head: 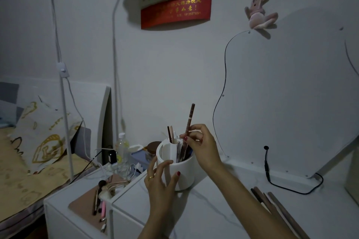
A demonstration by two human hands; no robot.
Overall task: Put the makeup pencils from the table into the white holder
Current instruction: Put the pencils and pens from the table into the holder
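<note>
Mid-insert: right hand (200,147) pinching brown pencil (190,120), tip over white holder (181,170). Left hand (161,178) open, steadying holder's side. Next: lower, release. More pencils (272,203) on tabletop (213,209) right of the hands.

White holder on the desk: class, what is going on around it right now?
A person is loading makeup pencils into the white holder. The right hand pinches a brown pencil upright over the holder's opening, its lower end at the rim. The left hand rests against the holder's side, steadying it. Several pencils already stand inside. A few more pencils lie on the white table to the right, not yet picked up.
</note>
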